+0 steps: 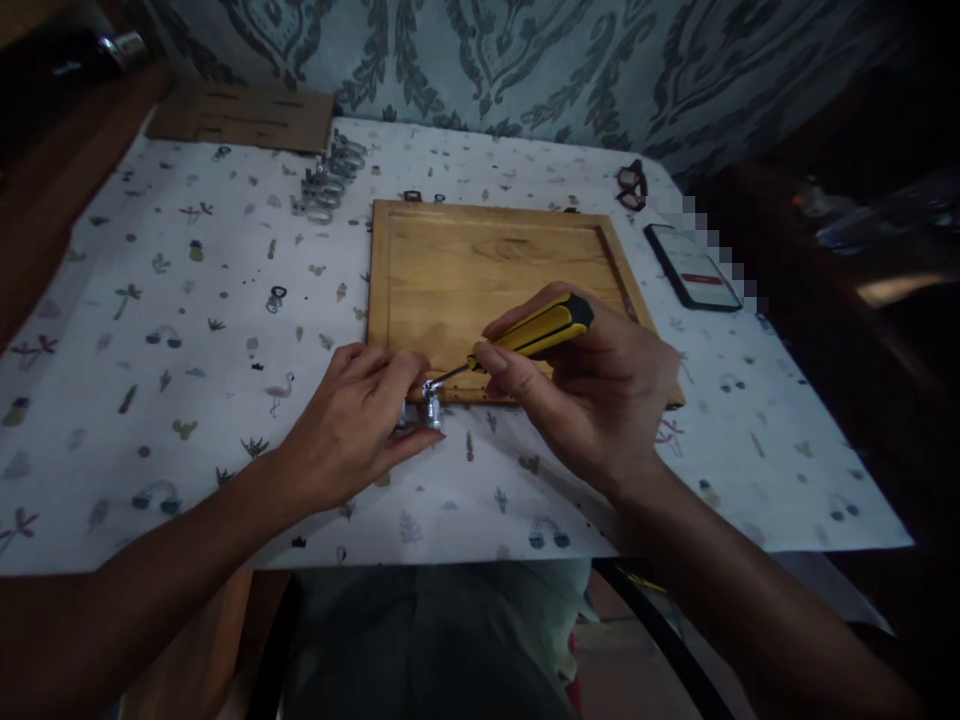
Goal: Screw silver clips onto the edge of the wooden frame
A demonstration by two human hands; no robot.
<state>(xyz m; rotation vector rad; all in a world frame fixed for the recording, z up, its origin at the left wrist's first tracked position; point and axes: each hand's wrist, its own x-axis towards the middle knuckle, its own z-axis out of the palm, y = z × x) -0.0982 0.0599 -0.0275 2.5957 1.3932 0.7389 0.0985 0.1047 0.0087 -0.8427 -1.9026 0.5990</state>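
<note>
My left hand (358, 420) is closed around a small metal hinge (429, 410) at the near left edge of a wooden cabinet door (487, 270) lying flat on the table. My right hand (592, 385) grips a screwdriver with a yellow and black handle (540, 325). Its thin shaft points left and down, and the tip rests on the hinge. Most of the hinge is hidden behind my left fingers.
A patterned white cloth (187, 330) covers the table. Several metal hinges (326, 180) lie at the back left beside a flat cardboard piece (244, 115). A phone (694, 265) and dark glasses (632, 185) lie right of the door. A curtain hangs behind.
</note>
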